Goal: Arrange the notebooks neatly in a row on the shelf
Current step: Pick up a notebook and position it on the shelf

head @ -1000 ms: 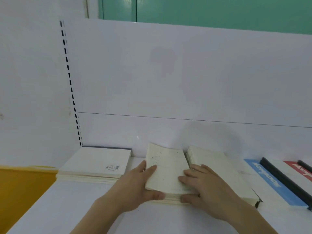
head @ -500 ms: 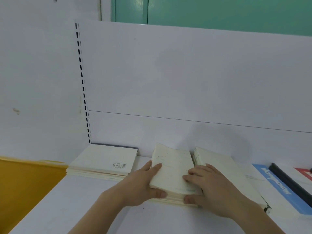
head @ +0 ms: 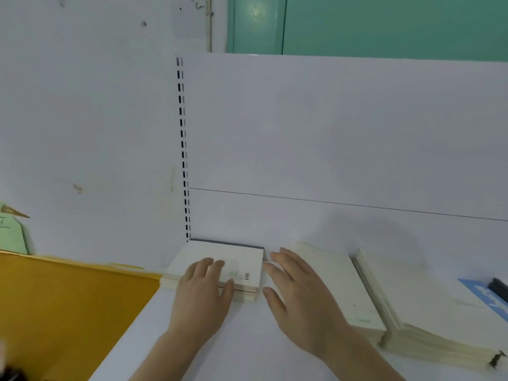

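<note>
A stack of cream notebooks [head: 220, 266] is seen lying flat in the back left corner of the white shelf [head: 247, 339]. The left hand [head: 202, 291] is laid flat on its top cover, fingers [head: 213, 266] spread, nothing grasped. The right hand [head: 299, 295] is held open just beside the stack's right edge. Two further cream stacks [head: 384, 298] are set to the right.

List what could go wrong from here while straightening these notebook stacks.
The left hand rests on the left stack, whose front sheets look uneven; pushing could skew them further. The right hand hovers open beside the middle stack and could nudge it against the fanned right stack.
</note>
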The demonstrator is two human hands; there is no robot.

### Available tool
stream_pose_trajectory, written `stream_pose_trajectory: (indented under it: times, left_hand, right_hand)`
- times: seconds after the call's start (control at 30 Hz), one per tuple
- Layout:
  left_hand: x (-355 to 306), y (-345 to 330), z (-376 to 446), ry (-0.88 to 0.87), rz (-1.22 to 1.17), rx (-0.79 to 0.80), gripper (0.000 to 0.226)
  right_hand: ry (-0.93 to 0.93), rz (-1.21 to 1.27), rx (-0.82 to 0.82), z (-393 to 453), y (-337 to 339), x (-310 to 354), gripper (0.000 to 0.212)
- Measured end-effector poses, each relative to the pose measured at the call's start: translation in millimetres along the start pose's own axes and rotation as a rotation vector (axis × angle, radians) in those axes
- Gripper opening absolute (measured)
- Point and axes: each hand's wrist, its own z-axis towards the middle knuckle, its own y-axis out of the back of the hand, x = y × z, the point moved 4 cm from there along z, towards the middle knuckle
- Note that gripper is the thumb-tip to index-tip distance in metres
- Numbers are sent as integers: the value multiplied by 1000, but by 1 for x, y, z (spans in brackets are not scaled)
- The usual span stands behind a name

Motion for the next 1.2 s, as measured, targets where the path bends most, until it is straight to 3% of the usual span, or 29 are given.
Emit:
stream_pose_trajectory:
  times: [0.13, 0.2, 0.33, 0.5, 0.6, 0.67, 0.73, 0.83, 0.9, 0.97, 1.03, 1.2]
  left_hand:
    - [44, 1, 4, 28, 269, 219, 68]
    - [57, 2, 5, 3, 290, 321, 86]
    - [74, 5, 2, -79, 220, 315, 103]
    - [82, 19, 3, -56, 3, 199, 64]
    - [78, 43, 1, -1, -248, -50, 71]
    - [75, 57, 1, 45, -403, -127, 80]
    - [74, 62, 2, 98, -504, -86, 83]
    - [61, 65, 1, 216, -723, 111, 84]
    - [43, 66, -4, 274, -1028, 264, 68]
    - [30, 67, -10, 344, -1263, 277, 37]
    - [27, 74, -11, 377, -1298, 152, 21]
    - [45, 78, -12, 361, -1239, -10, 25]
  right_hand:
    - [-92, -69, 101, 29, -55, 23, 53]
    - [-161, -113, 189, 36, -78, 26, 55]
    - [-120, -162, 157, 43, -93, 34, 37]
    - [-154, -192, 137, 44, -81, 37, 21]
    - [-229, -217, 14, 46, -55, 42, 15]
    - [-316, -158, -127, 47, -30, 47, 21]
    - [-406, 24, -280, 46, -7, 52, 26]
    - [-574, 391, -418, 37, 14, 60, 19]
    - [-640, 559, -427, 30, 15, 68, 19]
    - [-685, 685, -397, 25, 10, 74, 21]
    - [-677, 704, -353, 25, 5, 77, 22]
    - [-640, 507, -228, 30, -9, 54, 26]
